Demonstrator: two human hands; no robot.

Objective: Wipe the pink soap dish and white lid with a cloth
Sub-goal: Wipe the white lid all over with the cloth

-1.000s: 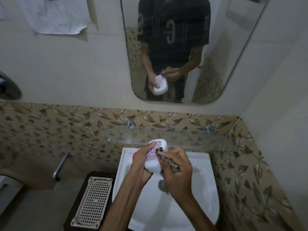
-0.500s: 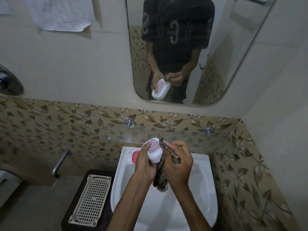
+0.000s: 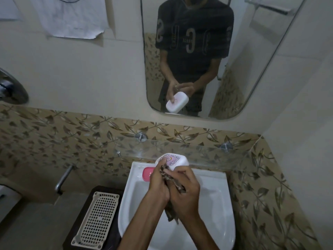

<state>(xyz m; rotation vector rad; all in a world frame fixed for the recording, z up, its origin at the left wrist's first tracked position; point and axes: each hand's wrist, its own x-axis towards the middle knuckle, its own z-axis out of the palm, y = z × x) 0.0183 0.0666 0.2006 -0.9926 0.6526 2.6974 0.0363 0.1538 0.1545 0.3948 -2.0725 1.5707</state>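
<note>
Now our left hand [image 3: 158, 179] grips the white lid [image 3: 177, 160] tilted further away from us than a moment ago, its printed top facing the mirror [image 3: 252, 69]. Our right hand [image 3: 183, 188], closed around the cloth [image 3: 172, 177], has slid from the lid's side down to its near edge. We judge the lid nearly wiped; the pink soap dish [image 3: 148, 174] waits just beyond our left hand on the sink's rim [image 3: 212, 175].

a white sink [image 3: 222, 204] is carrying the pink soap dish [image 3: 148, 174] on its back rim; beside it, a dark stand [image 3: 115, 233] is bearing a perforated tray [image 3: 96, 217].
</note>
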